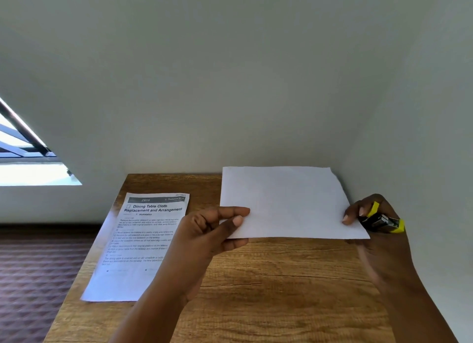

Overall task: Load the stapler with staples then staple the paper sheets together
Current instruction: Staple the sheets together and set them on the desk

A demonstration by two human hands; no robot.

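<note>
Blank white paper sheets (284, 201) are held up above the far right part of the wooden table (268, 291). My left hand (212, 232) pinches their left edge between thumb and fingers. My right hand (376, 222) touches the sheets' right edge with thumb and a fingertip while its other fingers grip a small black and yellow stapler (384, 221). The stapler lies just right of the paper, its jaws partly hidden by my fingers. How many sheets are in the stack cannot be told.
A printed instruction sheet (138, 242) lies on the table's left side, overhanging the left edge. A grey wall stands right behind the table and along its right side. Patterned carpet (30, 278) and a window (25, 158) are at left.
</note>
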